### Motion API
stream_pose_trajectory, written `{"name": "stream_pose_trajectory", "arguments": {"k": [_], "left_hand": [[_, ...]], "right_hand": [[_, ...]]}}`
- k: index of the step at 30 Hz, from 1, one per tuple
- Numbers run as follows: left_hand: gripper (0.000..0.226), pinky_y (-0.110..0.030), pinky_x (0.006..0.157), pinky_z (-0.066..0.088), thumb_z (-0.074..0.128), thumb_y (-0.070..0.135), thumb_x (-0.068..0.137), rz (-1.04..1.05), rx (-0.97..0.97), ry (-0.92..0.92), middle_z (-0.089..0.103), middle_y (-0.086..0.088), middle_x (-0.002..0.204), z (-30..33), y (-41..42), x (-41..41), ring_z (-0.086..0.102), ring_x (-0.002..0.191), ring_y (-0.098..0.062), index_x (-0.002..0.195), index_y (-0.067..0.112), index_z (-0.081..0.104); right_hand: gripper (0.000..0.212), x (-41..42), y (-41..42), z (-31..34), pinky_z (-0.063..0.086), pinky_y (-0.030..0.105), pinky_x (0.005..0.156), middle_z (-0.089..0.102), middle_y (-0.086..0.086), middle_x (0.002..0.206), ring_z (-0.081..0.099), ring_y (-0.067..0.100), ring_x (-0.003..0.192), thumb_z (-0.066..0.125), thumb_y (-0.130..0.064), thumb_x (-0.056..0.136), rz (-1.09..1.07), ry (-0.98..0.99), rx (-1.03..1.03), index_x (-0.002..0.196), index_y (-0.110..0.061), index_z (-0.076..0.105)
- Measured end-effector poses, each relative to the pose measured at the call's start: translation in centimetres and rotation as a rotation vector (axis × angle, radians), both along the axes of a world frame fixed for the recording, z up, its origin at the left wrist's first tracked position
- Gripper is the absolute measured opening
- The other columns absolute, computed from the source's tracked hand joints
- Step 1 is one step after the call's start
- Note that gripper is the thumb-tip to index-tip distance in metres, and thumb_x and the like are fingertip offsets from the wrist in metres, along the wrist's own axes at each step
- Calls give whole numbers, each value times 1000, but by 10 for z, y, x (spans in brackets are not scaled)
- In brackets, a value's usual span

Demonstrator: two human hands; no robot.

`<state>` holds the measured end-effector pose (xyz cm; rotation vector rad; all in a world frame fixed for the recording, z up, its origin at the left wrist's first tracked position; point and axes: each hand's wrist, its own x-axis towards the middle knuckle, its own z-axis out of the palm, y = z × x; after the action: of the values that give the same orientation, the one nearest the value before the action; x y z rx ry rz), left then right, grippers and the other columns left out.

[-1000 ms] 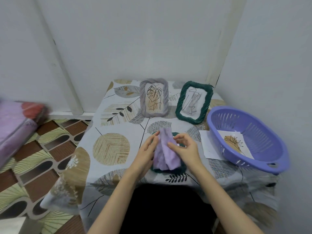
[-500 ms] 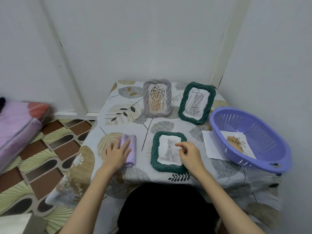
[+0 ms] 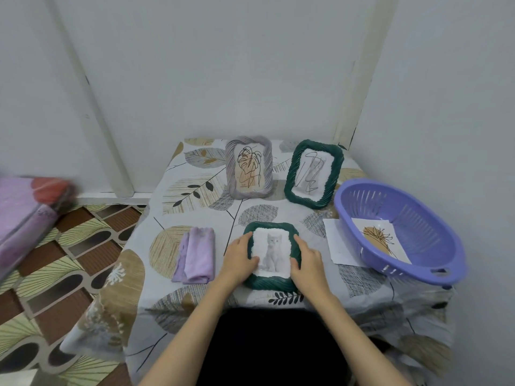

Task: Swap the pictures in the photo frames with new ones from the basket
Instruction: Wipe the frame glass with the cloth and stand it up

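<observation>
Low in the middle of the picture, a green frame (image 3: 271, 282) lies flat on the table (image 3: 200, 196), face up, with a cat picture (image 3: 271, 252) in it. The left hand (image 3: 239, 263) and the right hand (image 3: 308, 264) close on its two long sides, fingers curled over the rims and pressing inward; it looks like the start of lifting or turning it, not yet off the cloth.

Its long axis runs away from the person, toward the wall, the cat's head at the far end.

As for progress, this looks like the late stage. Above centre, a grey frame (image 3: 249, 166) and a second green frame (image 3: 313, 174) stand propped, each holding a line drawing, so I judge those already swapped. The cat photo probably still has to come out. At right the basket (image 3: 418, 271) holds one leaf print (image 3: 380, 238), likely the last replacement; a white sheet (image 3: 335, 240) pokes out from under its rim. A folded purple cloth (image 3: 196, 254) lies left of the hands.
</observation>
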<state>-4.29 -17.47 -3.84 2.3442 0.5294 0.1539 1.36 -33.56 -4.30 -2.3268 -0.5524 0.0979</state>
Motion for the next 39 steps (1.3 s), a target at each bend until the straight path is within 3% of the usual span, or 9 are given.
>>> {"name": "stream_pose_trajectory", "arguments": {"k": [8,11,14,17,23,28,34,36,39], "left_hand": [[69,-21,74,54,63,-7,80,215,-796,-479,55,-1,113,32,-6,-8,61,83,-9,131,33,42],[69,-27,88,53,58,-13,81,124,-845,-561,57,-5,126,48,-5,-10,60,103,-14,128,35,46],[69,-21,79,55,58,-14,80,33,-875,-624,61,0,122,63,-1,-16,63,102,-7,123,41,51],[69,-31,90,54,61,-11,80,-55,-881,-658,61,5,123,72,4,-23,59,113,-11,123,42,51],[68,-41,98,48,68,1,74,-144,-861,-697,57,8,130,85,3,-32,53,123,-16,127,40,50],[69,-45,100,46,64,-6,79,-159,-848,-701,56,6,132,87,10,-35,53,123,-16,130,37,48],[70,-34,95,51,69,4,74,-85,-806,-730,57,8,130,84,44,-34,54,121,-13,131,38,48],[70,-34,95,51,68,-2,75,-38,-787,-741,58,8,129,84,64,-30,55,119,-12,129,40,49],[72,-36,95,51,66,-6,75,32,-759,-768,56,7,131,86,101,-23,55,120,-14,126,43,50]], "right_hand": [[71,1,-12,28,54,28,81,55,6,125,64,17,93,56,18,77,-58,283,767,131,-24,36],[75,2,-19,39,56,22,72,57,-3,119,66,7,78,59,16,78,20,259,794,132,-29,32],[85,5,-26,54,55,21,66,57,-6,117,69,11,79,66,8,77,99,302,795,140,-31,23],[94,9,-27,71,56,22,66,57,-2,118,70,9,86,69,5,74,196,368,785,142,-34,18],[96,10,-14,97,51,22,91,58,-10,127,57,5,115,75,-1,68,333,352,783,144,-28,22],[95,17,-3,111,48,14,87,57,-24,125,54,-3,115,77,-11,66,376,335,805,142,-31,25],[74,41,40,119,34,39,111,43,-13,141,40,12,132,73,-8,73,476,376,747,132,-40,42],[64,50,67,122,40,44,104,46,2,140,48,21,122,60,-2,71,502,478,757,122,-40,51],[65,71,116,126,49,31,70,55,9,123,56,22,91,45,10,73,536,598,751,118,-36,55]]}}
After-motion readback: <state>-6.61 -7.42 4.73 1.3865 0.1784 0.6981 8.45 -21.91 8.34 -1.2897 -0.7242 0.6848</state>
